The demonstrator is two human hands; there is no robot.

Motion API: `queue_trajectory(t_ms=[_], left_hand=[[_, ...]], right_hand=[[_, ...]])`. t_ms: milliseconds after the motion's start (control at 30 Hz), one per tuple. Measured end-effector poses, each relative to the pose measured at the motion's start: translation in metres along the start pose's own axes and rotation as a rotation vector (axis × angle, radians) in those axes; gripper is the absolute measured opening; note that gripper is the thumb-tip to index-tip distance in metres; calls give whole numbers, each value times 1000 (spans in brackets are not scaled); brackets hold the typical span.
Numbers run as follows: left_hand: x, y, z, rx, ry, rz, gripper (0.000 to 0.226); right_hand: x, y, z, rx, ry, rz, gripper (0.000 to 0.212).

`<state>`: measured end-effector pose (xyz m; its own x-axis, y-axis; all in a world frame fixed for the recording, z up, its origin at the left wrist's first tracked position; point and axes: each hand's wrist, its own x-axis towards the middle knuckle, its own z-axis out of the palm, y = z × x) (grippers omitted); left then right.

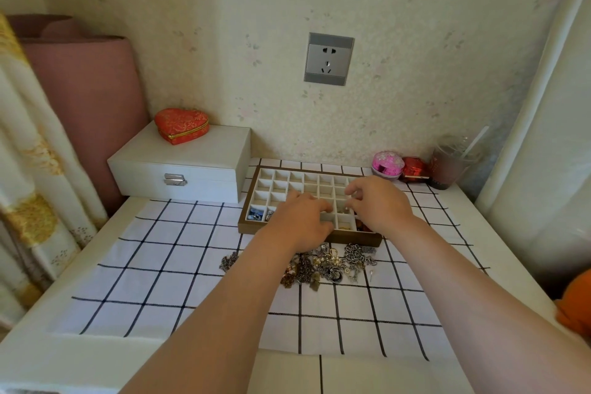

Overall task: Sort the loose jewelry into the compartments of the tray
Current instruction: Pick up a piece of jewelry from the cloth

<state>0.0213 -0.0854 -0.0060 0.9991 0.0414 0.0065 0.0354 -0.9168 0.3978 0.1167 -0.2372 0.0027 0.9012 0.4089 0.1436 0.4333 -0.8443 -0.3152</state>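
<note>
A: What does the head view show on the table?

B: A checked cloth with a wooden tray at its far side, split into many small white compartments. Most are bare; blue pieces lie in the near-left corner compartment, and small bits show in a few near-row cells.

A: And the loose jewelry?

B: A pile of chains, pearls and charms lies on the cloth just in front of the tray. One chain sits a little apart on the left, a small pin on the right.

A: The hands?

B: Both are over the tray's near half. The left hand is palm down, fingers curled; I cannot tell whether it holds anything. The right hand has fingertips pinched close together above a near-right compartment; whatever is between them is too small to make out.

A: Anything else?

B: A white box at left with a red heart case on it, a pink ball and a cup by the wall.
</note>
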Motion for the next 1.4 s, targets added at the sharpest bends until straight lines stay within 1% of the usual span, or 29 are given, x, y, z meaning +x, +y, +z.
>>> queue_trajectory(t_ms=[33,133,233,300,433,567,667,767,833,900,1000,1067,1200,1300,1400], left_hand=[[0,0,0,6,-2,-1,47],[-1,-1,1,24,2,1,47],[-1,0,1,38,9,12,47],[-1,0,2,41,14,16,47],[-2,-2,3,29,32,33,46],[-4,-5,2,-8,67,46,46],[-7,-6,-1,-23,141,86,38],[-13,-6,-5,-99,191,139,22],[-19,-6,-9,-145,165,161,15],[-26,-6,-11,-126,109,175,14],[-37,-5,-12,-78,39,188,16],[-44,-6,-11,-29,13,211,18],[-52,-7,-7,60,-23,235,23],[-54,-9,-8,94,-20,220,18],[-54,-10,-11,64,-37,182,15]], right_hand=[[-1,1,-1,-3,10,1,18],[-3,2,-4,-56,2,-6,27],[-5,-1,-3,-140,-119,-34,34],[-6,-4,-2,-153,-177,-42,37],[-6,-7,-4,-166,-133,-45,40],[-8,-6,-3,-200,-191,-64,47],[-12,-2,-6,-152,-135,-110,41],[-21,-4,-16,-87,-22,-219,29],[-32,-8,-23,-39,-10,-299,22],[-45,-11,-25,-37,-69,-359,19],[-62,-15,-23,-79,-161,-416,16],[-69,-17,-18,-138,-179,-441,15],[-72,-22,-7,-235,-204,-410,21],[-70,-22,-3,-250,-218,-355,21],[-68,-24,-1,-275,-224,-330,20]])
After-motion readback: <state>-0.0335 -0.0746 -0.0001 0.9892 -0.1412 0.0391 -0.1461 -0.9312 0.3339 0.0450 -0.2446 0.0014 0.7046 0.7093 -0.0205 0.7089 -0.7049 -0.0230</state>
